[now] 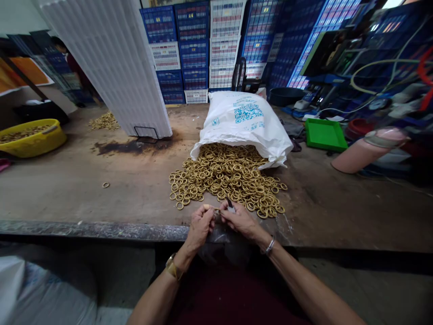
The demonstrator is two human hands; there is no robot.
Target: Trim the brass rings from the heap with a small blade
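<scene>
Over the table's front edge, my left hand (202, 222) is closed, pinching a brass-coloured ring (217, 210) that is partly hidden by the fingers. Close beside it, my right hand (241, 221) is closed around a small tool with a grey body and a dark end (231, 206); its exact kind does not show. The right fingertips meet the ring from the other side. Just beyond both hands spreads a heap of similar rings (230, 178), spilling from the mouth of a white woven sack (216, 122) that lies on its side.
One loose ring (106, 185) lies left on the wooden table (142, 194). Further left are a yellow tub (50, 140) and a white corrugated panel (115, 67). A green tray (325, 134) and a pink bottle (367, 151) stand right. Stacked crates (192, 52) line the back; a person (76, 67) is behind the panel.
</scene>
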